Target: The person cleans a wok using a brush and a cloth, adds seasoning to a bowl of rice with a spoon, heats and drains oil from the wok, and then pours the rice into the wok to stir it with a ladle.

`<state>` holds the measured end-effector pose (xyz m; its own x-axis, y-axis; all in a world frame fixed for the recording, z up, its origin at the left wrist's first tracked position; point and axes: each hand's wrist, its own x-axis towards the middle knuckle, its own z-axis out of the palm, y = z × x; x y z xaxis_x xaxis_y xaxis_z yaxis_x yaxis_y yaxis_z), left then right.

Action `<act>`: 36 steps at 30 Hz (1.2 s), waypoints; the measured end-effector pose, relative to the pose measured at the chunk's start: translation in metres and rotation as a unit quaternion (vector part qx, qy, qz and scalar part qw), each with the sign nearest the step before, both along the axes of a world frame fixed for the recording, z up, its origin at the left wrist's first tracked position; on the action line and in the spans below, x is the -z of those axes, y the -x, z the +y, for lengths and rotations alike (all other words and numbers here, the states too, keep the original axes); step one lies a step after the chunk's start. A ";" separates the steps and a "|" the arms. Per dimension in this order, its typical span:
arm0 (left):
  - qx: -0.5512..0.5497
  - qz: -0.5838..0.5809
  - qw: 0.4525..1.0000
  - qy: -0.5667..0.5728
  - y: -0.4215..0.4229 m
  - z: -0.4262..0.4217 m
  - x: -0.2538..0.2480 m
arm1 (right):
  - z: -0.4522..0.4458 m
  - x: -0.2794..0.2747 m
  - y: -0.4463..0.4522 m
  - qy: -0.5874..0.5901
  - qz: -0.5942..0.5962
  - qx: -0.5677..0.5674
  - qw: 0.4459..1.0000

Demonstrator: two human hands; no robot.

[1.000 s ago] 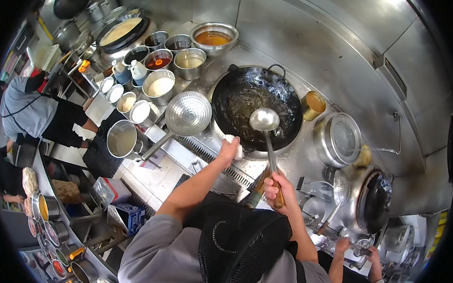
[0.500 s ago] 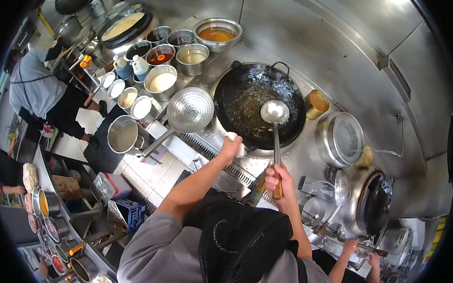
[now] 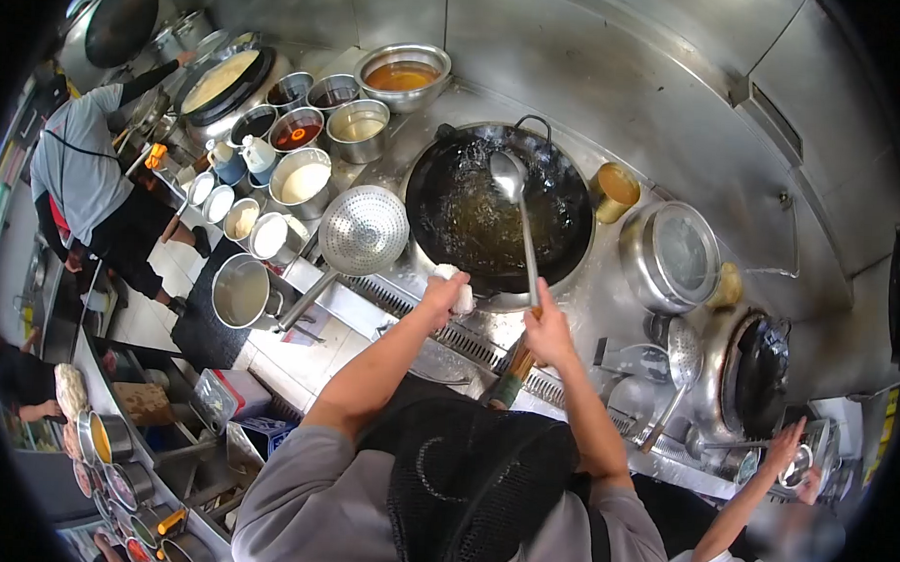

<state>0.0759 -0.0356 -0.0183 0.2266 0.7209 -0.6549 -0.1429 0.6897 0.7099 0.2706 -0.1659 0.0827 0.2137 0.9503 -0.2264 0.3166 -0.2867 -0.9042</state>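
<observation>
1. Wok (image 3: 425,196), wide and black, sits in the steel counter (image 3: 580,251) ahead of the person, with dark, bubbling liquid inside.
2. The right hand (image 3: 550,336) is closed around the handle of a long ladle (image 3: 530,239), near its lower end; the ladle's bowl is over the far part of the wok. Whether it touches the liquid cannot be told.
3. The left hand (image 3: 439,298) is closed on a bunched white cloth (image 3: 464,300) at the wok's near left edge, fingers curled rather than spread.
4. Left of the wok, a round perforated strainer (image 3: 364,228) has its handle slanting down toward a deep steel pot (image 3: 240,292).
5. Far left of the wok stands a wide bowl (image 3: 441,63) of orange-brown liquid, beside several smaller steel containers.
6. Just right of the wok is a gold-coloured tin (image 3: 615,191); farther right, a big round steel pot (image 3: 646,273).
7. A person (image 3: 83,154) in grey stands well apart at far left.
</observation>
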 end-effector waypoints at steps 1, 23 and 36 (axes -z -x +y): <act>-0.010 0.015 1.000 0.016 0.001 -0.002 0.001 | -0.013 0.006 -0.013 -0.080 -0.246 -0.044 0.965; 0.058 -0.154 0.985 0.054 0.053 0.017 -0.019 | -0.145 -0.046 0.098 0.042 -0.373 0.138 0.917; 0.090 -0.229 0.968 0.044 0.095 0.129 -0.066 | 0.054 -0.062 0.127 -0.065 -0.436 0.150 0.885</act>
